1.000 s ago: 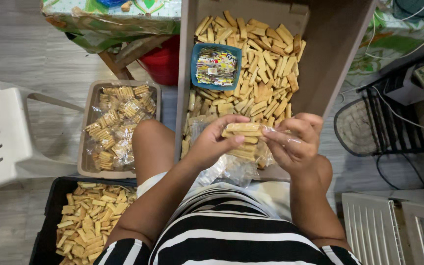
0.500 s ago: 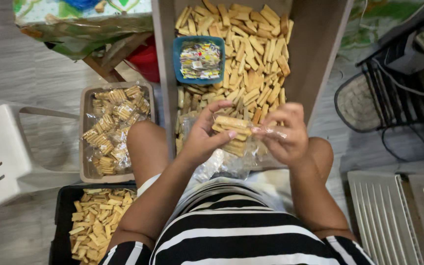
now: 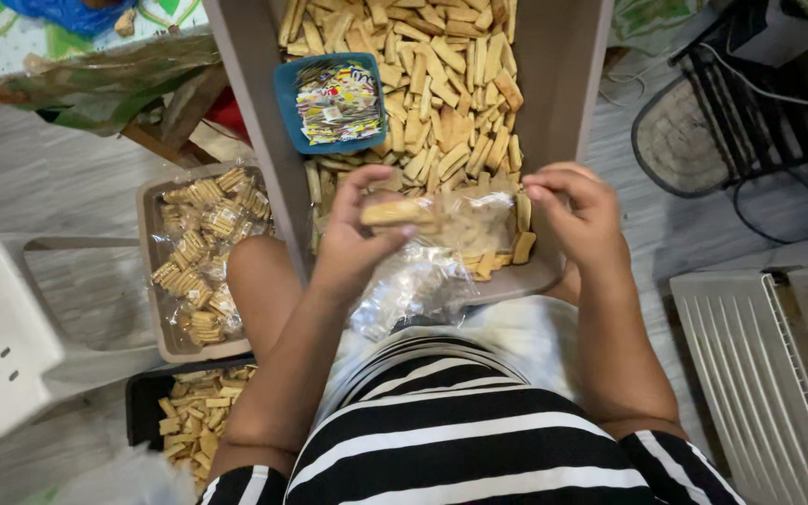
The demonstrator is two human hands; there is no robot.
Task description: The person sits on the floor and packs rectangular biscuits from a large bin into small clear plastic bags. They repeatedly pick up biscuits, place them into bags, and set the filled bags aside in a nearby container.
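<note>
While over our tray [image 3: 554, 140] of biscuits, our left hand [image 3: 353, 248] pinching a biscuit stack [image 3: 395, 213], right hand [image 3: 577, 220] gripping its clear bag [image 3: 465, 220].

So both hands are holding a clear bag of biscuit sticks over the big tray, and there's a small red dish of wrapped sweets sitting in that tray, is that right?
Not quite: the small dish is blue, not red, as the head view shows. The rest holds: left hand and right hand hold the clear bag of biscuit sticks over the big tray.

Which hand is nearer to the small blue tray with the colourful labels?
The left hand. It holds a stack of biscuits just below the blue tray. The right hand is further off, to the tray's lower right, gripping the clear plastic bag.
</note>
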